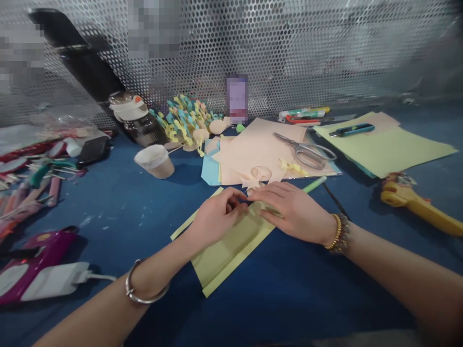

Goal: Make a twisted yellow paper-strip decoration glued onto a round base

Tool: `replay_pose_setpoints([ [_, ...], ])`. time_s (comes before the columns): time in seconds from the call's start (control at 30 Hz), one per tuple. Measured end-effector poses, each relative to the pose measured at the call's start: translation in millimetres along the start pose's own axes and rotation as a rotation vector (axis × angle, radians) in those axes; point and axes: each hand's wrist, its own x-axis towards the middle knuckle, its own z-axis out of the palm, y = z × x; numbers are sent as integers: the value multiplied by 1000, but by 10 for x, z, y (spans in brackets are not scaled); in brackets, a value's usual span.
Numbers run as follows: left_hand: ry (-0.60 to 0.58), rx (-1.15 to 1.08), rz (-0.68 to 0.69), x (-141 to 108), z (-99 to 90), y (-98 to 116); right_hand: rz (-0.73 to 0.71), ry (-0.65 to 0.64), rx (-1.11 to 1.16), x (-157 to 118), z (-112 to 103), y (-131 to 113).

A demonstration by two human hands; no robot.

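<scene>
A folded sheet of pale yellow paper (224, 255) lies slantwise on the blue table, with creases along its length. My left hand (217, 217) rests over its upper left part, fingers curled in and thumb close to the index finger; what lies between them is hidden. Across the upper right part lies my right hand (298, 209), fingers stretched toward the left hand, their tips almost meeting its fingers. Just beyond the fingertips are pinkish paper cutouts (256, 176). A pale green stick (314, 184) shows past the right hand.
Scissors (307, 150) lie on peach paper sheets (249, 144). A utility knife (352, 129) rests on yellow sheets (405, 149). A yellow-handled tool (419, 202) is at right. Left stand a paper cup (155, 161), a jar (135, 120) and a purple glue gun (47, 255).
</scene>
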Motion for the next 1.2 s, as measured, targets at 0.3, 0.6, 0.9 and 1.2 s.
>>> replay_pose_setpoints([
  [0.3,31,-161,-82,12,-31,-34,4,-156,-124,6,-23,2],
  [0.6,-28,-143,-104,7,-90,35,-16,-141,-106,40,-36,2],
  [0.9,-32,-114,-93,11,-91,47,-5,-155,-137,19,-11,-6],
  [1.2,-57,-116,-58,-5,-98,62,-17,-139,-130,17,-18,-20],
])
